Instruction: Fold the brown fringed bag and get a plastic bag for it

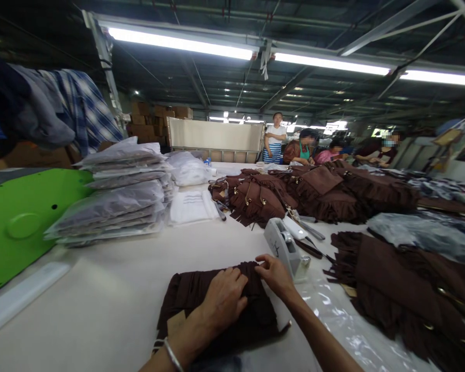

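A dark brown fringed bag (pixel 182 289), folded into a bundle, lies on the white table in front of me, with a tan tag (pixel 175 324) at its left side. My left hand (pixel 225 295) rests on top of it, fingers curled and pressed together at the far edge. At the far right corner, my right hand (pixel 274 274) pinches the bag's edge between thumb and fingers. My left wrist wears a silver bracelet. Part of the bag is hidden under my left forearm. Just beyond my right hand stands a grey tape dispenser (pixel 281 243).
Several brown fringed bags (pixel 263 194) are heaped at the back, more (pixel 403 284) at right. Clear plastic (pixel 344 315) lies by my right arm. Bagged goods (pixel 116 201) stand stacked left, near a green machine (pixel 27 217). Several people (pixel 275 138) are across the table.
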